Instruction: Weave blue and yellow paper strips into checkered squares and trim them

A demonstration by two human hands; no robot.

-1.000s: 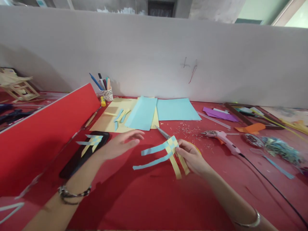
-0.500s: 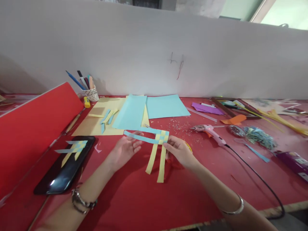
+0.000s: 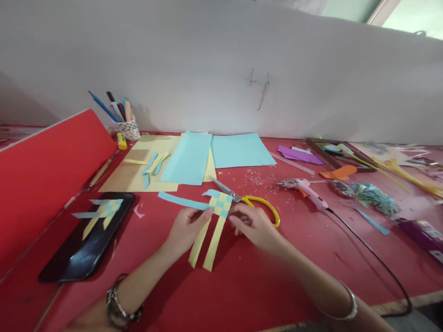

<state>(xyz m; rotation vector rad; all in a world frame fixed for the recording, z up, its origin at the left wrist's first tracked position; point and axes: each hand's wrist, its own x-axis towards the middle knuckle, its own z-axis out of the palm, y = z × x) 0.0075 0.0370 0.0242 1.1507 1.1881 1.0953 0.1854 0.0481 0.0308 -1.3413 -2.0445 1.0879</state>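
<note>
A woven piece of blue and yellow paper strips [image 3: 219,204] is held just above the red table [image 3: 242,286]. Its two yellow tails hang toward me and a blue tail runs out to the left. My left hand [image 3: 185,228] pinches the piece at its left side, by the blue strip and the yellow tails. My right hand [image 3: 254,226] grips its right edge. Yellow-handled scissors [image 3: 254,203] lie right behind the piece.
A black phone [image 3: 88,240] with a second woven piece [image 3: 100,211] on it lies left, by a red board [image 3: 44,170]. Blue [image 3: 238,150] and yellow sheets [image 3: 138,170], a pen cup [image 3: 129,129], a pink glue gun [image 3: 306,189] with cord and paper scraps lie behind.
My left hand came in and took hold of the woven piece. Both hands turned and lowered it toward me, uncovering the scissors behind. The view has also shifted.
</note>
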